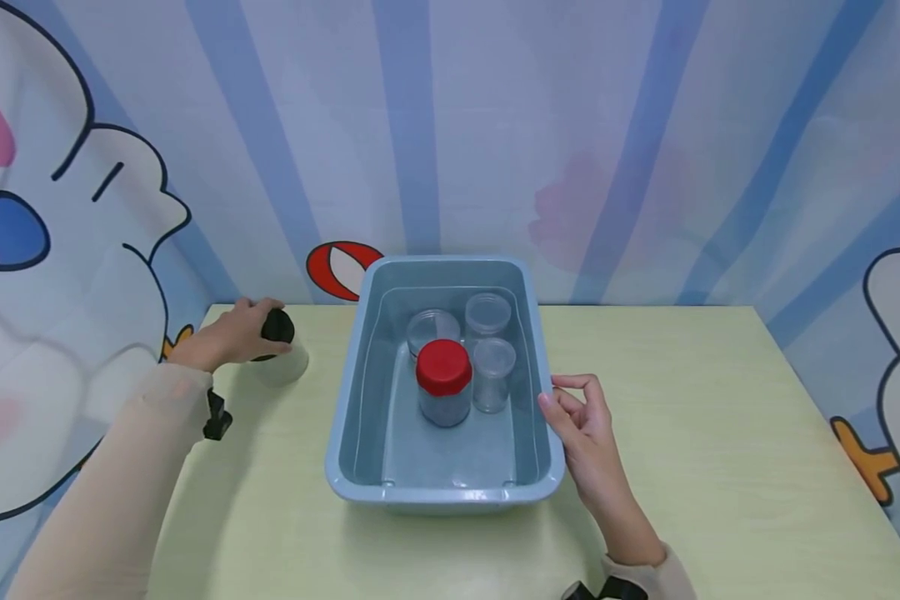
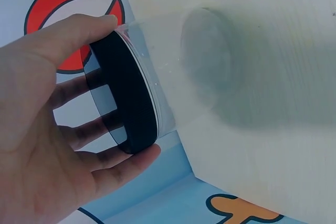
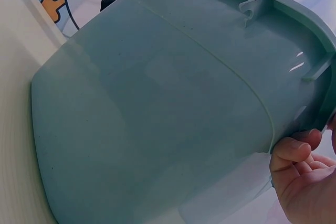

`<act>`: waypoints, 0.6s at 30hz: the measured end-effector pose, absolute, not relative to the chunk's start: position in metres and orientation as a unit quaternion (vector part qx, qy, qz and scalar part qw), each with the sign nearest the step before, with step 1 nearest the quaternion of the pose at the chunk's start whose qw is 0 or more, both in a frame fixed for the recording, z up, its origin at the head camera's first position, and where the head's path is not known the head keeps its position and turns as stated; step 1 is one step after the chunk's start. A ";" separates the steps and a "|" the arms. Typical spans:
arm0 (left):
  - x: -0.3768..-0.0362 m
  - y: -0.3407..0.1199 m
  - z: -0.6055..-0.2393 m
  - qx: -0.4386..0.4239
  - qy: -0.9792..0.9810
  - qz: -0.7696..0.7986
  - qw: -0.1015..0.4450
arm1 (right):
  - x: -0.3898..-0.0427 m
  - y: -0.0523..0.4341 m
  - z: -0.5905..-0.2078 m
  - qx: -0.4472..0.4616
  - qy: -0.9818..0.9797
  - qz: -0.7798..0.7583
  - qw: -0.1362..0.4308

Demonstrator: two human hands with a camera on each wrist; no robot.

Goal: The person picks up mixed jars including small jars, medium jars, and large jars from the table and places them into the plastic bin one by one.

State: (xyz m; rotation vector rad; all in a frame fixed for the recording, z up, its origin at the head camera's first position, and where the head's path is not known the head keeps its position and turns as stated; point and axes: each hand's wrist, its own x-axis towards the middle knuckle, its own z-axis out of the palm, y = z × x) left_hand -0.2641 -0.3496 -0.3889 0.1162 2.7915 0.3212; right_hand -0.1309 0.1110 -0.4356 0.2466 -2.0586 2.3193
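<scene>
our left hand (image 1: 228, 337) gripped the black-lidded jar (image 2: 157, 93) by its lid at nine o'clock of the tub (image 1: 345, 467), while our right hand (image 1: 581, 425), fingers loosely curled and empty, rested against its three o'clock rim to steady it.

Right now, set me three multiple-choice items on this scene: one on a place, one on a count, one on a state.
1. Where does the black-lidded jar stand?
A. in the tub
B. on the table, left of the tub
C. right of the tub

2. How many jars are inside the blue-grey tub?
A. two
B. four
C. six

3. What is the left hand doing?
A. gripping the jar by its black lid
B. lying flat on the table
C. holding the tub's rim

Answers:
1. B: the head view shows it on the yellow-green table, apart from the tub's left wall.
2. B: one red-lidded jar and three clear ones sit in it.
3. A: the left wrist view shows fingers and thumb curled round the lid; the right hand is the one at the tub's rim.
</scene>
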 end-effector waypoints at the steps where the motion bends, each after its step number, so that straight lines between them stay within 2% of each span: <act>1: -0.264 -0.349 -0.387 0.042 0.979 0.113 0.163 | -0.131 0.111 -0.436 0.078 -0.663 0.744 0.015; 18: -0.253 -0.345 -0.368 0.059 0.981 0.115 0.146 | -0.131 0.109 -0.435 0.075 -0.663 0.745 0.016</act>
